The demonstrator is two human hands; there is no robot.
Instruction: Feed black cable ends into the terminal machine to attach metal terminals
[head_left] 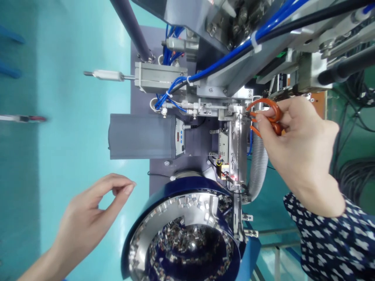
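Observation:
My right hand (304, 152) is closed around a pair of scissors (274, 105) with orange loop handles. Their tips point left, at the upper end of a narrow metal feed track (240, 144); whether they touch it I cannot tell. Off to the lower left, my left hand (93, 210) hovers over the floor with thumb and forefinger pinched together. Anything between those fingertips is too small to make out. Below the track, a dark blue vibratory bowl feeder (170, 186) holds many small shiny metal parts (187, 234).
A grey controller box (140, 136) with a small display lies left of the track. Above it is a pneumatic cylinder (161, 76) with blue air hoses (216, 70). A ribbed grey hose (259, 160) curves beside the track. Machine framing overhangs the top right.

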